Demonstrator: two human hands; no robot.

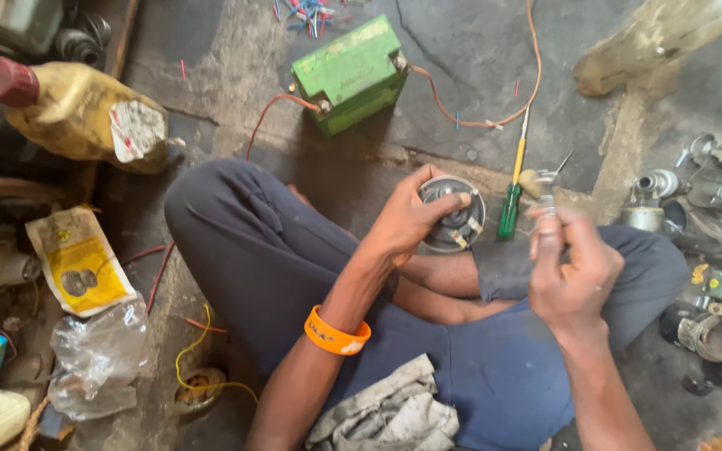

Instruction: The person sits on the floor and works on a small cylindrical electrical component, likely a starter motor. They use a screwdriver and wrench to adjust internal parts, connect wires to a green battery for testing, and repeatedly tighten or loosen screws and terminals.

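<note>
I sit cross-legged on a concrete floor. My left hand (409,219), with an orange wristband, grips a round grey metal horn (460,219) with small terminals on its face. My right hand (572,269) is closed around a small tool or part with a yellowish knob and a metal spring-like tip (542,185), held just right of the horn. A screwdriver (512,185) with a green and yellow handle lies on the floor between the two hands.
A green battery (353,73) with orange wires stands ahead. A yellow bottle (77,113) with a red cap lies at left, near a plastic bag (98,359) and a yellow packet (81,263). Metal parts (712,217) pile up at right. A grey rag (390,413) rests on my lap.
</note>
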